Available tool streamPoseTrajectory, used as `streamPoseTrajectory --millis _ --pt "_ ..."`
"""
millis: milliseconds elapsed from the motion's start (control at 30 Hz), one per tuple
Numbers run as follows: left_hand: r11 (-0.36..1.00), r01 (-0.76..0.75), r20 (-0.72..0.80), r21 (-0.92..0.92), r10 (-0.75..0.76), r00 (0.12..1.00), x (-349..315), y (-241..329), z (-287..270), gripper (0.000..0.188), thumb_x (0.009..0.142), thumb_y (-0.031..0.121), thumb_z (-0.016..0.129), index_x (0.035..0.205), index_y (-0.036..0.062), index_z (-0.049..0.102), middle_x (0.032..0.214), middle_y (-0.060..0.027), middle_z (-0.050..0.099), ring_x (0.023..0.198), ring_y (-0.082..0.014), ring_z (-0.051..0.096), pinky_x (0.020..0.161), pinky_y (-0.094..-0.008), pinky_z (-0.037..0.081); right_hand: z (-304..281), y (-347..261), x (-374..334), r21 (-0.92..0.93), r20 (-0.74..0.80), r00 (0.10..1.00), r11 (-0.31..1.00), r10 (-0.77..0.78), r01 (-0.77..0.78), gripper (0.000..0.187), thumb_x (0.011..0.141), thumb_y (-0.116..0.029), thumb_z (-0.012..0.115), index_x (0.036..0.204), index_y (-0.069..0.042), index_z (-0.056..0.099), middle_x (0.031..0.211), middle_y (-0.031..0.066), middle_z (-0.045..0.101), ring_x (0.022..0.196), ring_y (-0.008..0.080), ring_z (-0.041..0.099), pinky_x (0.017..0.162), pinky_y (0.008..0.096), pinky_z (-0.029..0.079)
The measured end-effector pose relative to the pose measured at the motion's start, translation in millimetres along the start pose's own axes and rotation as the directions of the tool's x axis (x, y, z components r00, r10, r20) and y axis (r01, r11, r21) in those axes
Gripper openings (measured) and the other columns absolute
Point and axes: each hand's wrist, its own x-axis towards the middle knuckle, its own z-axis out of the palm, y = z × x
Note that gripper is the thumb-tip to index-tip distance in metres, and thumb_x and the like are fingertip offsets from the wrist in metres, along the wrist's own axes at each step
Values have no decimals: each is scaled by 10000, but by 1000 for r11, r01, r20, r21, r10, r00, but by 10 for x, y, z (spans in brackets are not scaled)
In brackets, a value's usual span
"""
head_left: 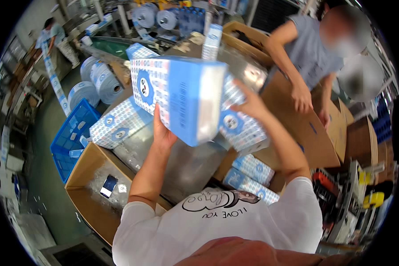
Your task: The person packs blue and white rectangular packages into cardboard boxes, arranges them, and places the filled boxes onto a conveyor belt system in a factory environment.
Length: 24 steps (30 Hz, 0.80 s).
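My left hand is closed on the lower edge of a large blue-and-white printed tissue pack, raised with its white end facing right. Beside it, my right hand grips the upper right side of a second, tilted tissue pack; some of its fingertips are blurred. Another printed pack lies on the metal table to the left. Behind the raised pack show a narrow upright pack and the corner of one more, mostly hidden.
An open cardboard box with clear plastic stands front left, next to a blue crate. Two packs lie in a carton at the right. Across the table a co-worker's hand touches a carton flap. Film rolls stand at left.
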Motion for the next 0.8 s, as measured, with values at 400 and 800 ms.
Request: streamPoseTrajectory --millis 400,800 --pt "-219 -863 50 455 -961 271 -504 -3618 -220 939 676 299 813 1440 18 345 1215 -224 528 1168 -359 501 944 -463 397 -2445 -858 -2964 -182 -620 776 983 -118 5 993 631 -219 858 1462 20 368 1425 181 469 1331 302 440 1113 412 340" --pt "-229 -839 104 494 -942 318 -356 -3645 -43 820 741 202 729 1462 81 357 1301 -233 485 1181 -387 495 988 -467 415 -39 1826 -3691 -331 -123 986 932 110 -145 534 885 -431 636 1387 -279 535 1392 214 460 1260 395 446 1082 479 345"
